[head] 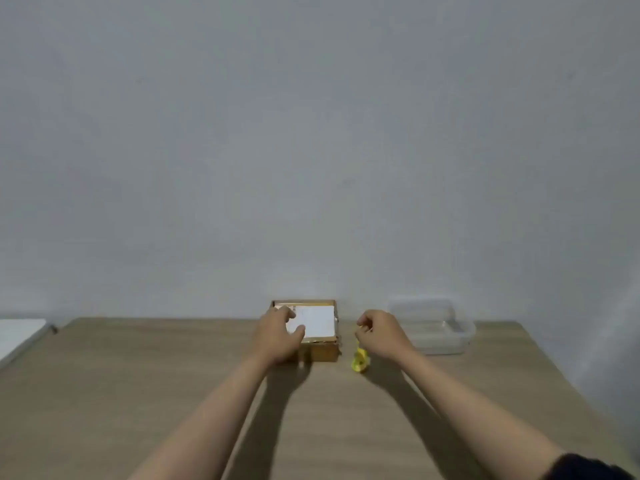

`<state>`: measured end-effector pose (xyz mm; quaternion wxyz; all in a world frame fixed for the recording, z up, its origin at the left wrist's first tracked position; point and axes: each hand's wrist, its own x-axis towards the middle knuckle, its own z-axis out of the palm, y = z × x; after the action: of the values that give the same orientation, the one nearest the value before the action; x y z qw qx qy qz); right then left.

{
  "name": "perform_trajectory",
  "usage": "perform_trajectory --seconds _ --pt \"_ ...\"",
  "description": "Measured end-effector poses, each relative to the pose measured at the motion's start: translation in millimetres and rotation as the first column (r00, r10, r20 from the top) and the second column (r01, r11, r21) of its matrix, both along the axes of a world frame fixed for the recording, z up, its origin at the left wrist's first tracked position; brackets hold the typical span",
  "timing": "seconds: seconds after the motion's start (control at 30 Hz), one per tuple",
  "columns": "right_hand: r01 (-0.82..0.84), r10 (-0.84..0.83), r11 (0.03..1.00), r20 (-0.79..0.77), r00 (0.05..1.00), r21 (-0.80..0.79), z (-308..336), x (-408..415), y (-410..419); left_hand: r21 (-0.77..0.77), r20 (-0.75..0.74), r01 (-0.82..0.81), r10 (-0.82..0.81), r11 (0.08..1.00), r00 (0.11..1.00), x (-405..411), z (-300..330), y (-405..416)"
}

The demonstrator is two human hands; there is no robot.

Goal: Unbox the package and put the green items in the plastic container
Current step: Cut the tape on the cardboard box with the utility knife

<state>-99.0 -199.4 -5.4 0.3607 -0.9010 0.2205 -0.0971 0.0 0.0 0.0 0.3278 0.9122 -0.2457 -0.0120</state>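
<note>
A small brown cardboard box [320,348] with a white label on its lid sits at the far middle of the wooden table [173,393]. My left hand [278,336] rests on the box's left side, fingers spread over the lid and label. My right hand [379,336] hovers just right of the box with its fingers curled; whether it grips anything is unclear. A small yellow object [359,362], possibly a cutter, lies on the table just under that hand. A clear plastic container [433,325] stands further right, near the wall. The box is closed, so its contents are hidden.
A plain grey wall stands directly behind the table. A white surface [20,336] adjoins the table at the far left. The table's right edge runs diagonally toward the lower right corner.
</note>
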Motion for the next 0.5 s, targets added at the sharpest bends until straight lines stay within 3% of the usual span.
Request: perform_trajectory --seconds 0.2,0.5 --pt "0.125 -0.121 0.992 -0.158 0.980 0.017 -58 19 -9 0.078 -0.044 -0.060 0.064 0.995 0.997 33 -39 13" --pt "0.213 -0.228 0.973 -0.231 0.946 -0.088 -86 35 -1 -0.015 -0.210 0.025 -0.028 1.000 0.977 67 -77 14"
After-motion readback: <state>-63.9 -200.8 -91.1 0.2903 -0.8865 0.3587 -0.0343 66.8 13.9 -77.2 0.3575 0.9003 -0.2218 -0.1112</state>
